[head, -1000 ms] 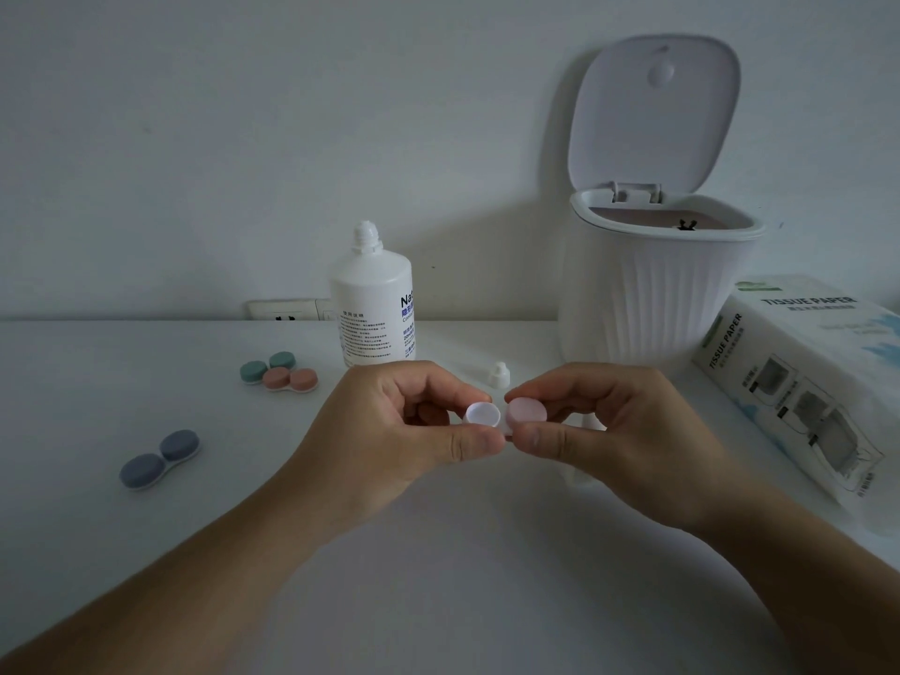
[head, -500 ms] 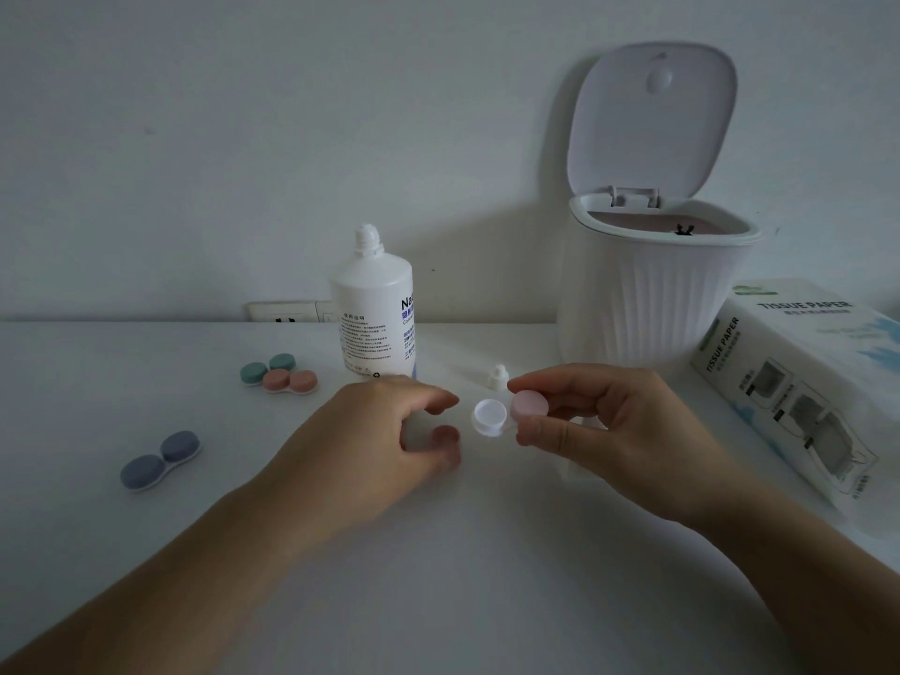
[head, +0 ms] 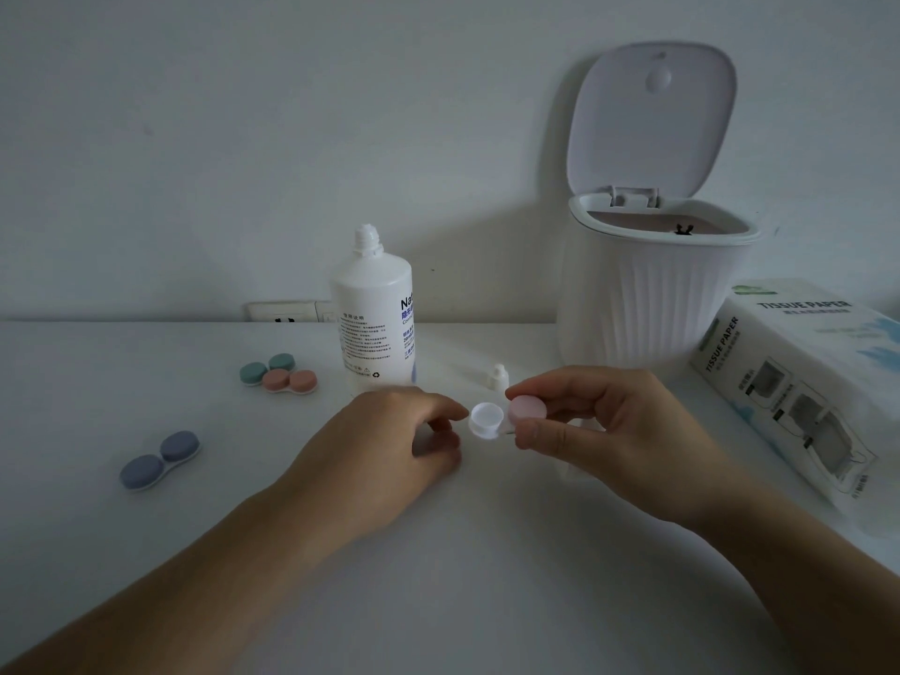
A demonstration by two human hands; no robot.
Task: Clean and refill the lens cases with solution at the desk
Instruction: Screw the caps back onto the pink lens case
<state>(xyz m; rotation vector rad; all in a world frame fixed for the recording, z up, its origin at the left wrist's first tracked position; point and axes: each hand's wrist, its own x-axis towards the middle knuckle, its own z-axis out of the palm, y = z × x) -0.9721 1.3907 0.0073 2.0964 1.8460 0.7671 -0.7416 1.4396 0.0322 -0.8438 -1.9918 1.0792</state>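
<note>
White plastic dominates the head view: a white tabletop point(head: 146, 552) under a pale wall. Near the middle, the right hand point(head: 604, 431) pinches a lens case point(head: 506, 417) between thumb and forefinger, gripping it by its pink-capped well. The case's other well, uncapped and white inside, sticks out to the left, just above the surface. The left hand point(head: 384, 445) lies close beside that open well, knuckles up, fingers curled under with thumb and fingertips drawn together; whether they pinch a small cap I cannot tell, since the fingers hide whatever is there.

Behind the hands stands a white solution bottle point(head: 372, 316), upright and uncapped, its label printed in dark text. Its small white cap point(head: 497, 377) sits on the tabletop to the right of the bottle, just beyond the right hand's fingers. To the left of the bottle lie two closed cases touching each other, a green lens case point(head: 265, 368) and a salmon lens case point(head: 290, 381). Further left and nearer the camera, well apart from them, rests a blue lens case point(head: 159, 459), also closed.

At the back right stands a ribbed white bin point(head: 652, 304) with its lid flipped up against the wall. Beside it, at the right edge, lies a tissue paper pack point(head: 798, 382). A wall socket point(head: 287, 312) shows just above the tabletop behind the bottle.
</note>
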